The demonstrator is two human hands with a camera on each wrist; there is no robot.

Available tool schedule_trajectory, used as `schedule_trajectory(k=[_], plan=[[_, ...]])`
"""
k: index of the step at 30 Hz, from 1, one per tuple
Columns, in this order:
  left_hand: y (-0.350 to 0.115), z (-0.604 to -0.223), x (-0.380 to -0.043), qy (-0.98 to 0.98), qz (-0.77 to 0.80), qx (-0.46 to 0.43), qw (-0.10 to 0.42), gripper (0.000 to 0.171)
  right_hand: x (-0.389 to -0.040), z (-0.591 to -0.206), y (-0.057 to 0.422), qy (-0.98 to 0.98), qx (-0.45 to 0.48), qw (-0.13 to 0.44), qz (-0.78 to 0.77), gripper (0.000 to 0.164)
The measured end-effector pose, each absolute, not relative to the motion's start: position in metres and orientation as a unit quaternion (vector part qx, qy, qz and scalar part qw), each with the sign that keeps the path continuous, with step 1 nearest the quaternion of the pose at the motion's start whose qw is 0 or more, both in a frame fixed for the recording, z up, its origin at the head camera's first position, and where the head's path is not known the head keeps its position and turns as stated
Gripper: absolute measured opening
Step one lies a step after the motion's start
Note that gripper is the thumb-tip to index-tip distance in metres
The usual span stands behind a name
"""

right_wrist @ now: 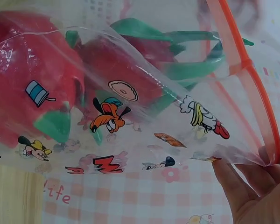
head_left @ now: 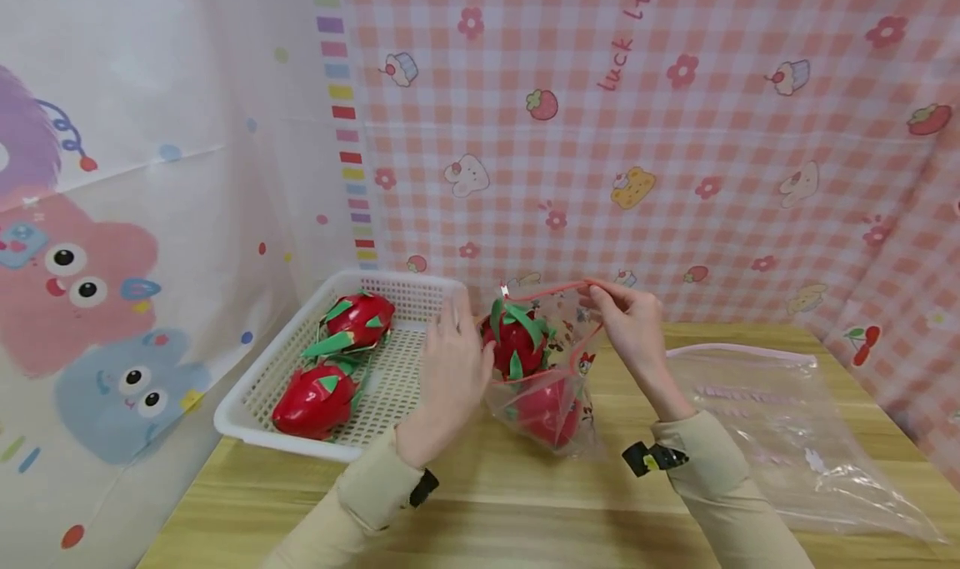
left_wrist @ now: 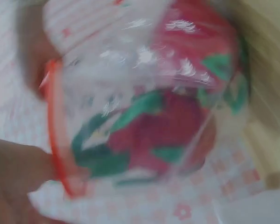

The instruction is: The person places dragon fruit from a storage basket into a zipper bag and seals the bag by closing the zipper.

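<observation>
The fingers of the right hand (head_left: 632, 317) pinch the red rim (right_wrist: 252, 84) of a clear bag (right_wrist: 140, 116), while those of the left hand (head_left: 456, 365), blurred, are raised and straight beside its opposite side. A pink checked cloth (head_left: 720, 136) hangs behind the back edge of the wooden counter (head_left: 510, 519). A white basket (head_left: 296, 446) sits at the counter's back left corner. Along the right edge lies another clear bag with a pink strip (head_left: 780, 436). The held bag is between them, near the middle of the back edge, its mouth apart. It contains two red dragon fruits (head_left: 551, 411) with green leaves; two similar fruits (head_left: 311, 402) lie in the basket's left half. Small cartoon figures (right_wrist: 107, 116) are printed on the held bag.
</observation>
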State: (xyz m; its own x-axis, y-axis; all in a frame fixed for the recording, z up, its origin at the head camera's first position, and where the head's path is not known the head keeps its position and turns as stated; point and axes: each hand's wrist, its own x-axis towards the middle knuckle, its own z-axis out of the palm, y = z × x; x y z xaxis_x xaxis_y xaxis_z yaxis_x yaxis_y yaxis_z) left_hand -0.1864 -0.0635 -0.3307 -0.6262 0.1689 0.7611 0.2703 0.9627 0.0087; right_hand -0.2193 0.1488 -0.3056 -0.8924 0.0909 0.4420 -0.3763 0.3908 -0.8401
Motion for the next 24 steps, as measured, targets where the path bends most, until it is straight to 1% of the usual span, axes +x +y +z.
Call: schedule_trajectory(k=[2, 3, 4, 6, 7, 10, 15, 18, 22, 24], plan=[[-0.072, -0.330, -0.183, -0.923, -0.090, -0.083, 0.365, 0.030, -0.220, -0.306, 0.150, -0.808, 0.084, 0.219, 0.541, 0.031], [-0.075, -0.328, -0.182, -0.931, -0.099, -0.075, 0.343, 0.029, -0.220, -0.306, 0.150, -0.810, 0.083, 0.221, 0.537, 0.030], [-0.078, -0.327, -0.182, -0.939, -0.115, -0.070, 0.317, 0.034, -0.220, -0.306, 0.150, -0.811, 0.083, 0.222, 0.535, 0.030], [-0.081, -0.325, -0.186, -0.945, -0.149, -0.076, 0.282, 0.041, -0.221, -0.305, 0.148, -0.821, 0.083, 0.222, 0.520, 0.030], [-0.081, -0.324, -0.189, -0.944, -0.166, -0.084, 0.273, 0.041, -0.221, -0.304, 0.147, -0.829, 0.085, 0.223, 0.506, 0.029], [-0.076, -0.320, -0.200, -0.930, -0.220, -0.118, 0.270, 0.040, -0.223, -0.297, 0.145, -0.847, 0.104, 0.241, 0.461, 0.027], [-0.063, -0.311, -0.208, -0.880, -0.301, -0.181, 0.319, 0.039, -0.228, -0.278, 0.147, -0.833, 0.123, 0.292, 0.453, 0.027], [-0.061, -0.308, -0.207, -0.870, -0.320, -0.192, 0.323, 0.039, -0.229, -0.278, 0.153, -0.835, 0.103, 0.274, 0.467, 0.029], [-0.063, -0.309, -0.206, -0.875, -0.331, -0.195, 0.294, 0.036, -0.231, -0.288, 0.162, -0.843, 0.081, 0.225, 0.482, 0.033], [-0.064, -0.309, -0.207, -0.876, -0.338, -0.194, 0.284, 0.034, -0.232, -0.291, 0.165, -0.841, 0.083, 0.224, 0.486, 0.034]])
